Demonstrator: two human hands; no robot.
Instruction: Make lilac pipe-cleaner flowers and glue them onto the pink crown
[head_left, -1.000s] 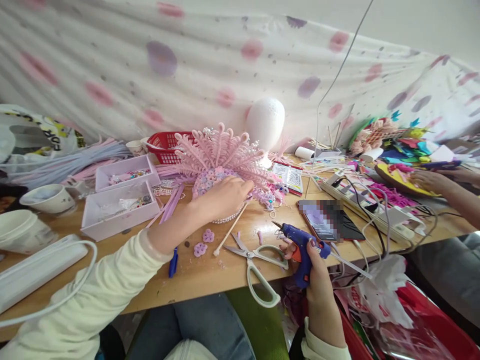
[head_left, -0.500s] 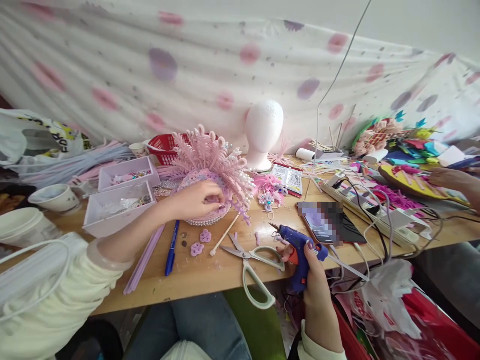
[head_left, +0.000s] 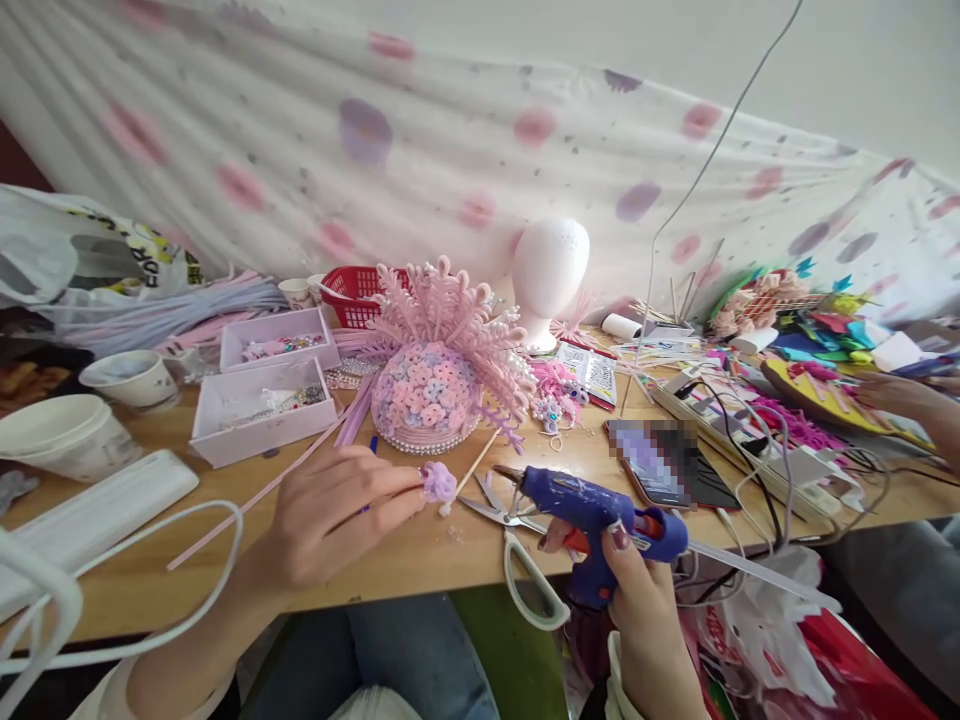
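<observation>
My left hand (head_left: pixel 337 505) pinches a small lilac fuzzy flower (head_left: pixel 439 482) between its fingertips, above the front of the table. In my right hand (head_left: pixel 634 575) is a blue hot glue gun (head_left: pixel 600 510), its nozzle pointing left toward the flower but apart from it. A glue stick (head_left: pixel 757 575) sticks out of the gun's back. Scissors with pale handles (head_left: pixel 536 590) lie under the gun, partly covered by it. Behind my left hand stands a pink headdress (head_left: pixel 427 395) with small flowers, a pearl rim and a fan of looped pink stems.
A white foam head (head_left: pixel 550 270) stands behind the headdress. White trays of beads (head_left: pixel 262 440) and paper cups (head_left: pixel 127 378) are at left. Phones (head_left: pixel 660 465) and a power strip (head_left: pixel 772 480) with cables lie at right. Another person's hand (head_left: pixel 900 395) touches a yellow piece at far right.
My left hand has left the headdress, come down toward the table front and picked up a lilac flower. The glue gun has turned more level. The view has shifted slightly left.
</observation>
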